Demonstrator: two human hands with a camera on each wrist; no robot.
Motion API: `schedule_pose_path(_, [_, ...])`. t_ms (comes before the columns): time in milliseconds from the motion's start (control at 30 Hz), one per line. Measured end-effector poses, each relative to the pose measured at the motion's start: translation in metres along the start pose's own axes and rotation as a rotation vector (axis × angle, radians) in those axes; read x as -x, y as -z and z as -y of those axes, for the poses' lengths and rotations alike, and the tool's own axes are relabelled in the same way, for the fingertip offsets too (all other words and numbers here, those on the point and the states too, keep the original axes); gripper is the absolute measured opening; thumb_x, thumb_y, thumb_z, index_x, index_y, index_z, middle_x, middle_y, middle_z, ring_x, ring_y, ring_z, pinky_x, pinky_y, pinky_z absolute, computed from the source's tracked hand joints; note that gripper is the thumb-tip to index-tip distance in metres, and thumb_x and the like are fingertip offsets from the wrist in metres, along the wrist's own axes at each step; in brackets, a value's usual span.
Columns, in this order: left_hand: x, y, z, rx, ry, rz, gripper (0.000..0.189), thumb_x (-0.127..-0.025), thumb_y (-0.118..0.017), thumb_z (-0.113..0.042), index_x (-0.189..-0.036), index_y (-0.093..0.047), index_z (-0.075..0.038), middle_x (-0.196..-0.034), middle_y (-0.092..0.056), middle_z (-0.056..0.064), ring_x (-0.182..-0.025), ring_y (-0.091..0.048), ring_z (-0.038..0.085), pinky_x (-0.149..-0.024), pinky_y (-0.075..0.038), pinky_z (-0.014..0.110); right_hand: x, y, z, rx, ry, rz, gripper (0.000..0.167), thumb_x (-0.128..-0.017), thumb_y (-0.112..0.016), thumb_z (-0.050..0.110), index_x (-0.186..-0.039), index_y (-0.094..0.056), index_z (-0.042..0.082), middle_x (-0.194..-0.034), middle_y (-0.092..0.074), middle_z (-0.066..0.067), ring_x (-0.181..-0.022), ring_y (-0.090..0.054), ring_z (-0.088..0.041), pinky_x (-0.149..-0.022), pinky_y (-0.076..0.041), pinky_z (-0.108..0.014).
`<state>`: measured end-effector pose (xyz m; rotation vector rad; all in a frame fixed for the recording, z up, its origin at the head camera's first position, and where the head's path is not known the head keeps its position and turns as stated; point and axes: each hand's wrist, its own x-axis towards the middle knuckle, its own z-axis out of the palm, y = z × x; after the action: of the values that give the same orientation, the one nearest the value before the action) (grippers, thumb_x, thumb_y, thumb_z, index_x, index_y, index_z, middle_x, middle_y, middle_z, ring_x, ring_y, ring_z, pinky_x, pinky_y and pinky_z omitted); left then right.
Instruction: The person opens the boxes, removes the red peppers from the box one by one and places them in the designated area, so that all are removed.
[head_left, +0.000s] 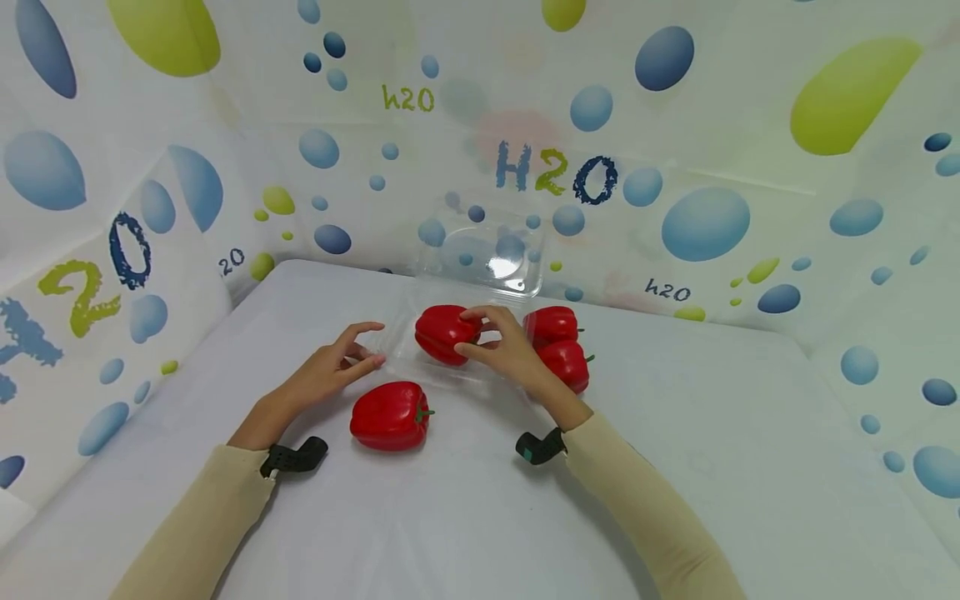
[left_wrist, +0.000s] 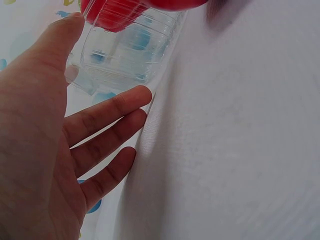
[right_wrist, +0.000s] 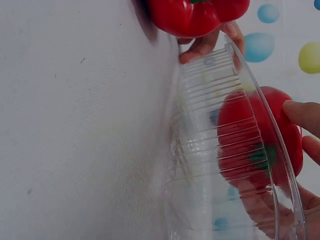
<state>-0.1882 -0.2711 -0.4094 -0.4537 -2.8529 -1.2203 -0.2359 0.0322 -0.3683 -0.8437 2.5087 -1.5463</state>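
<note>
A red bell pepper (head_left: 442, 335) lies on its side in a clear plastic container (head_left: 408, 354), seen through the ribbed wall in the right wrist view. My right hand (head_left: 510, 346) grips this pepper at its stem end, thumb on the near side and fingers over the far side. At the container's left end is my left hand (head_left: 330, 367), index finger and thumb apart with the tips right at the rim. Its other fingers (left_wrist: 107, 115) extend loosely beside the container's lower corner. Another red bell pepper (head_left: 390, 417) lies on the table in front of the container.
Two more red bell peppers (head_left: 558, 362) sit to the right, partly behind my right hand. The container's clear lid (head_left: 480, 258) stands raised at the back, against the patterned backdrop (head_left: 705, 225). A white cover (head_left: 675, 467) spreads over the table.
</note>
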Motion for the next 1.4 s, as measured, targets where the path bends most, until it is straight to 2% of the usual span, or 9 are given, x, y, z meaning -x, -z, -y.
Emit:
schedule_pose_path(800, [-0.001, 0.0, 0.002, 0.001, -0.005, 0.0, 0.061, -0.097, -0.059, -0.029, -0.149, -0.029, -0.02, -0.115, -0.065, 0.015, -0.102, -0.062, 0.03, -0.088, -0.054, 0.048, 0.008, 0.006, 0.005, -0.039, 0.038, -0.04, 0.052, -0.083, -0.078, 0.015, -0.13, -0.056, 0.014, -0.134, -0.049, -0.006, -0.118, -0.05, -0.025, -0.088, -0.054, -0.037])
schedule_pose_path(1100, [-0.002, 0.0, 0.002, -0.005, -0.011, 0.005, 0.061, -0.097, -0.059, -0.031, -0.149, -0.028, -0.02, -0.115, -0.065, 0.015, -0.102, -0.062, 0.029, -0.089, -0.054, 0.048, 0.016, 0.009, 0.006, -0.04, 0.109, -0.066, 0.05, -0.083, -0.077, 0.013, -0.128, -0.056, 0.012, -0.133, -0.049, -0.006, -0.116, -0.051, -0.025, -0.089, -0.053, -0.047])
schedule_pose_path(1400, [-0.001, 0.001, 0.002, 0.005, -0.009, 0.009, 0.061, -0.097, -0.058, -0.033, -0.149, -0.028, -0.02, -0.116, -0.065, 0.016, -0.102, -0.062, 0.03, -0.088, -0.054, 0.049, 0.022, 0.013, 0.008, -0.042, 0.132, -0.055, 0.049, -0.083, -0.077, 0.012, -0.128, -0.056, 0.011, -0.134, -0.05, -0.009, -0.116, -0.051, -0.027, -0.091, -0.052, -0.051])
